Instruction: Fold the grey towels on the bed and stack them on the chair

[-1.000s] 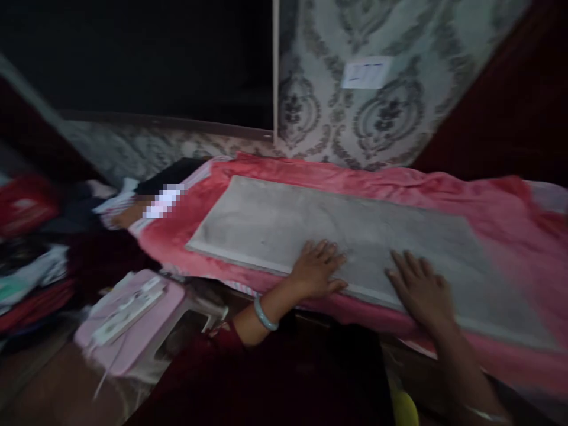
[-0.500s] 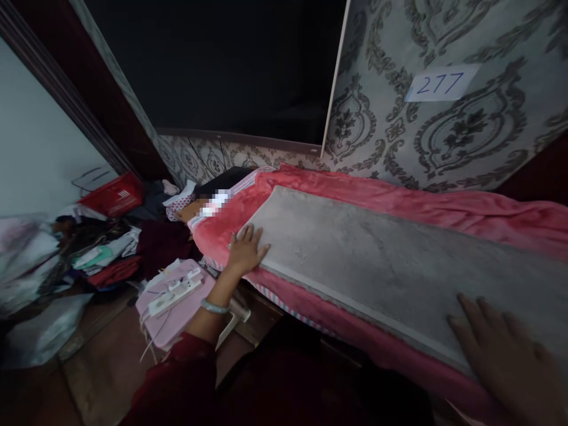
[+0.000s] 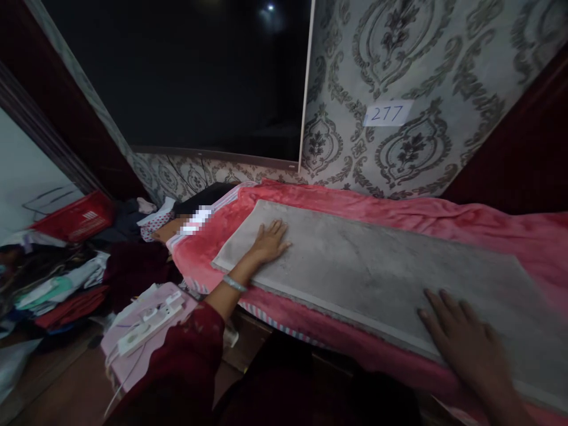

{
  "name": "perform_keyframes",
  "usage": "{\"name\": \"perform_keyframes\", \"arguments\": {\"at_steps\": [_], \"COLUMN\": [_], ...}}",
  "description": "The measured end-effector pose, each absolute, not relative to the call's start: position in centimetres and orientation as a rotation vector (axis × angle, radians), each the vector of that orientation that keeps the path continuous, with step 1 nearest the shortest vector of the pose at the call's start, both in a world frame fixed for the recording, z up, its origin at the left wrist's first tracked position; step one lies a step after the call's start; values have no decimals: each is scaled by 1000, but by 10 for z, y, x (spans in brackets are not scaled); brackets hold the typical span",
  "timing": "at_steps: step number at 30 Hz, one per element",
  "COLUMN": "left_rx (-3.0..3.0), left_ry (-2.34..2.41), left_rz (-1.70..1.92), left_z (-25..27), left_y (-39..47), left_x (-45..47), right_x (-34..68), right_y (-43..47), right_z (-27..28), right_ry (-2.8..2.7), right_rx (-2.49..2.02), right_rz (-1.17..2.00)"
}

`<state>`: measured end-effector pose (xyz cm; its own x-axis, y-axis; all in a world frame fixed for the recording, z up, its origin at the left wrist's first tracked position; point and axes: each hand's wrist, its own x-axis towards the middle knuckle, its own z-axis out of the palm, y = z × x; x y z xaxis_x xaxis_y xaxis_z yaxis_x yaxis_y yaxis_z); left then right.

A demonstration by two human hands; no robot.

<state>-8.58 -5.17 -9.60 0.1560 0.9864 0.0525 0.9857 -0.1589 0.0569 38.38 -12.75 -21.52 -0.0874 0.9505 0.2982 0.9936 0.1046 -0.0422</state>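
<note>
A long grey mat-like cloth lies flat on a pink plush blanket. Flat on the cloth's left part rests my left hand, fingers spread, with a bracelet at the wrist. My right hand lies over the near edge on the right side, its fingers stretched out across the grey surface. Neither hand grips anything. The cloth looks smooth, with faint creases.
A large dark television hangs above the blanket. A paper marked 277 is on the patterned wall. To the left are a power strip on a pink stool, piled clothes and a red basket.
My left hand has moved from the cloth's left edge inward onto its surface. The view has shifted to the right. My right hand remains spread on the cloth.
</note>
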Motion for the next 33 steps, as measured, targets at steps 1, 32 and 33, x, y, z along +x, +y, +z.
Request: {"name": "perform_keyframes", "arguments": {"at_steps": [1, 32, 33], "left_rx": [2381, 2537, 2544], "left_ry": [2021, 1638, 1631], "left_rz": [112, 36, 11], "left_z": [-97, -84, -87], "left_y": [-41, 76, 76], "left_x": [-83, -14, -9], "right_x": [381, 235, 229], "right_y": [-128, 23, 31], "right_z": [-213, -102, -103], "right_ry": [-2119, -2286, -2312], "right_rx": [-1950, -1919, -1912], "right_rz": [-267, 90, 103]}}
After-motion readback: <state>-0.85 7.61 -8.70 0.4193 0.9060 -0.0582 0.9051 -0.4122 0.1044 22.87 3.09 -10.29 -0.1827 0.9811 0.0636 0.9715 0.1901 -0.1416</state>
